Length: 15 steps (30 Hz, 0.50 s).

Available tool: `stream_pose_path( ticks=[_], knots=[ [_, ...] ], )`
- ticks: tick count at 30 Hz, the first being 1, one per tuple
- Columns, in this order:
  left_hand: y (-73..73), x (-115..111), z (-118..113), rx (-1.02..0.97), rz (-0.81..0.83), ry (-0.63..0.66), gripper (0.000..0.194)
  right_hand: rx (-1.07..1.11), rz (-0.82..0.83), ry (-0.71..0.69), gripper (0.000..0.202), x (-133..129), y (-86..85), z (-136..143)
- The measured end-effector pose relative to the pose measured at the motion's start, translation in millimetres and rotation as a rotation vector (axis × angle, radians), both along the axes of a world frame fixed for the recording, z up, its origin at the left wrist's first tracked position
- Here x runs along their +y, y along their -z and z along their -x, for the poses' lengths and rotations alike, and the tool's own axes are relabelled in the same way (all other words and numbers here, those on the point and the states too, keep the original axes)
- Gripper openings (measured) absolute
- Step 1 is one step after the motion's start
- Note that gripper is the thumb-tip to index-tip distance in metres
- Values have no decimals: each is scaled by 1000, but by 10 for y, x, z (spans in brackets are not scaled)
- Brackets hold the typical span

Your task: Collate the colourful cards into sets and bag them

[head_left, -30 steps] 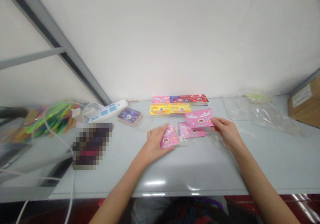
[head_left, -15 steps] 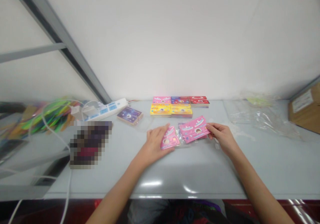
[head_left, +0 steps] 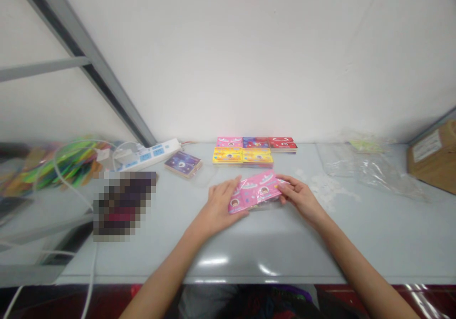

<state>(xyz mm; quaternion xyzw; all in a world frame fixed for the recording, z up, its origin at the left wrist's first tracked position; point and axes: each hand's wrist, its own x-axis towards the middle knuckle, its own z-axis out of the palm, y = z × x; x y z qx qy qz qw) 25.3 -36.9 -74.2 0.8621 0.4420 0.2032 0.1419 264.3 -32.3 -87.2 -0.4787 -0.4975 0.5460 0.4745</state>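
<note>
My left hand (head_left: pixel 220 206) is closed around the left side of a pink printed card (head_left: pixel 238 200), pressing it near the tabletop. From the other side, my right hand (head_left: pixel 299 196) pinches the right end of a second pink card (head_left: pixel 262 184) between thumb and fingers. This second card is tilted and meets or overlaps the left one; which, I cannot tell. Clear crinkled plastic (head_left: pixel 268 205) shows under the cards. Behind my hands stand neat stacks of yellow cards (head_left: pixel 257 156), pink cards (head_left: pixel 230 142) and red cards (head_left: pixel 283 143).
A stack of dark blue cards (head_left: pixel 183 163) lies beside a white power strip (head_left: pixel 156 153). Colourful strips (head_left: pixel 76 162), white cables and a pixelated patch (head_left: pixel 124 205) fill the left. On the right are clear plastic bags (head_left: pixel 374 169) and a cardboard box (head_left: pixel 435 159).
My right hand has moved left with its pink card, closing the gap to the card under my left hand. My left hand has stayed in place.
</note>
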Motion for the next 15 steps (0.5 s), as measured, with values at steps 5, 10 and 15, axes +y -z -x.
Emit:
stream_pose_path(
  ticks=[5, 10, 15],
  knots=[
    [7, -20, -29, -3, 4, 33, 78, -221, -91, -118, 35, -72, 42, 218],
    [13, -17, -35, 1, 1, 41, 79, -360, -182, -124, 38, -94, 35, 239],
    [20, -13, -26, 0, 5, 10, 79, -460, -244, 131, 40, 27, 72, 10]
  ],
)
